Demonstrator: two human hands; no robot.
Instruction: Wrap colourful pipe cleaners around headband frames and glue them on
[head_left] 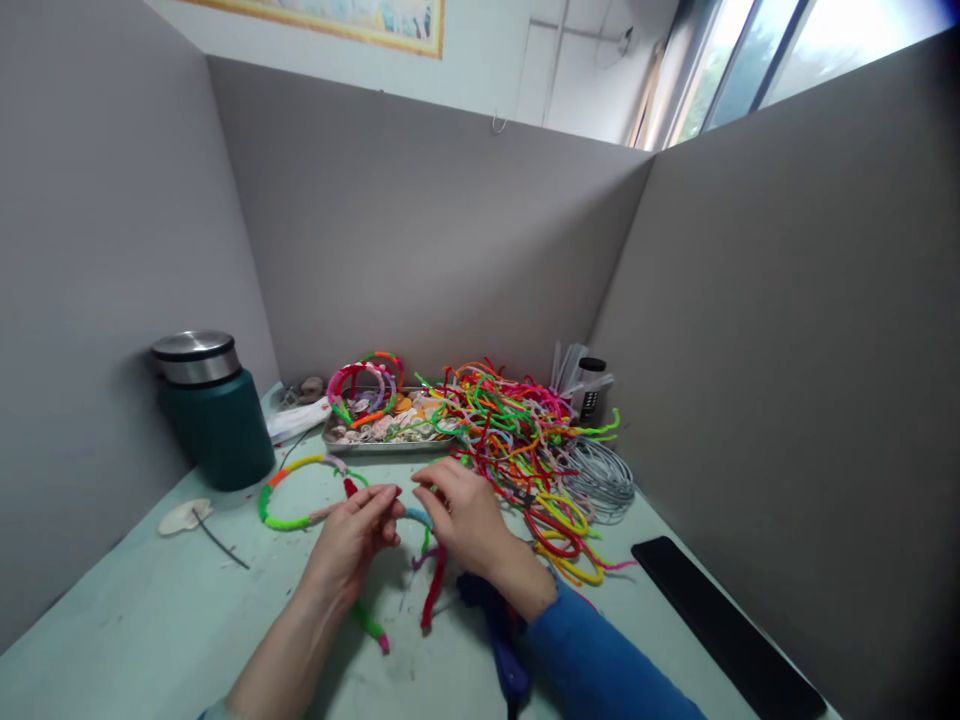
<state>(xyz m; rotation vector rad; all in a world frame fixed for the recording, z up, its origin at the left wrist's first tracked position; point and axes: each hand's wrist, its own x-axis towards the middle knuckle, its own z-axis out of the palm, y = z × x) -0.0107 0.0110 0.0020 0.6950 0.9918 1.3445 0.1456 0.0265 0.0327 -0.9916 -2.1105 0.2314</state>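
Observation:
My left hand [358, 535] is closed in a pinch, with a tiny dark red bit showing at its fingertips; what it grips is too small to make out. Just to its right, my right hand [469, 515] has its thumb and forefinger curved and slightly apart, with nothing visible between them. Under and behind both hands lies a band wrapped in coloured fuzzy stems, showing a light blue stretch [418, 517], a red end [431, 600] and a green end with a pink tip [369, 627]. A multicoloured wrapped hoop [287, 522] rests beyond my left hand.
A blue glue gun [504, 650] lies below my right wrist. Behind are a metal tray [390, 447] of buttons and hoops, a heap of pipe cleaners [510, 410] and a grey wire coil [600, 478]. A green flask [217, 425] stands left; a black strip [724, 625] lies right.

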